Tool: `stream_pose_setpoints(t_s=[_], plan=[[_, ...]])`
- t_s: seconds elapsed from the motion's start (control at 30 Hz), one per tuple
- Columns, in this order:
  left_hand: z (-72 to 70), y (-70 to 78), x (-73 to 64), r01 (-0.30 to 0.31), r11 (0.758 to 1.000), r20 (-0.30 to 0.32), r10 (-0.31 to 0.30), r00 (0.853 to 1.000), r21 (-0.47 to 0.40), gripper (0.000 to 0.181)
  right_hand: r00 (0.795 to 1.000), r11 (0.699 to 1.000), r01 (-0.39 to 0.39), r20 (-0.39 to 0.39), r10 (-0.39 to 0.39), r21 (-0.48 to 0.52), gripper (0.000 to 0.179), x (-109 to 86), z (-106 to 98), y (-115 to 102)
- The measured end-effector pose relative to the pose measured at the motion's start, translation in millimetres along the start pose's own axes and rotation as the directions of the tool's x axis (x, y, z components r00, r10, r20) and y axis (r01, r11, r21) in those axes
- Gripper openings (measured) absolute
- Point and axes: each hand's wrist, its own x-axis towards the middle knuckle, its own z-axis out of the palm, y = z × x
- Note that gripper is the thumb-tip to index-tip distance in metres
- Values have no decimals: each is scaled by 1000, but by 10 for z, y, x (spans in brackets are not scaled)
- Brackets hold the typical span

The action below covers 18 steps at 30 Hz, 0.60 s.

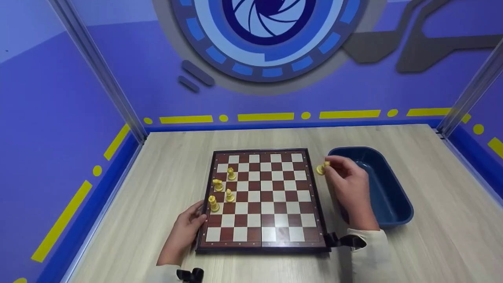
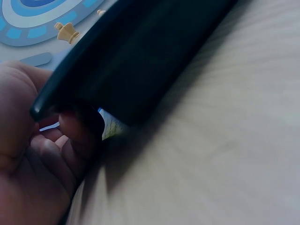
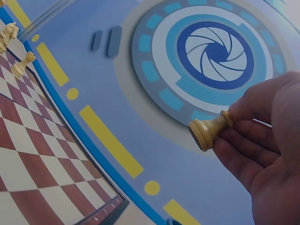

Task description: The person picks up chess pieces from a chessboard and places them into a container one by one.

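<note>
A pale yellow chess piece (image 1: 321, 169) is pinched between the thumb and fingertips of my right hand (image 1: 351, 188), just beyond the chessboard's right edge. In the right wrist view the piece (image 3: 206, 133) tilts with its dark underside to the left, and the fingers cover its head. My left hand (image 1: 185, 228) grips the left edge of the brown-and-white chessboard (image 1: 267, 196), thumb at the rim. Its fingers (image 2: 77, 133) curl in below the dark board edge in the left wrist view. Several yellow chess pieces, one a knight (image 1: 218, 185), stand on the board's left side.
A dark blue bin (image 1: 380, 184) stands to the right of the board, partly behind my right hand and forearm. The light wood table (image 1: 157, 177) is bounded by a blue printed back wall (image 1: 275, 100) and side panels.
</note>
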Motion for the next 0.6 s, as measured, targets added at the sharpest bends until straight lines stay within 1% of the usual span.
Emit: stream_pose_setpoints(t_s=[0.07, 0.23, 0.3, 0.43, 0.6], plan=[[1, 2, -2, 2, 1000, -3, -2, 1000, -3, 49, 1000, 1000, -7, -14, 7, 7, 19, 12, -20, 16], [6, -1, -8, 2, 1000, -3, -2, 1000, -18, 49, 997, 998, -65, -33, 65, -17, 21, 39, -61, 81], [5, 0, -13, 0, 1000, -1, 0, 1000, -7, 50, 996, 997, -80, -33, 79, -19, 21, 43, -85, 104], [3, -1, -16, -13, 999, -4, 13, 1000, 32, 51, 997, 997, -70, -29, 69, -22, 21, 42, -145, 126], [3, -4, -12, -11, 1000, -8, 11, 1000, 10, 51, 999, 996, -50, -23, 48, -79, 21, 64, -203, 162]])
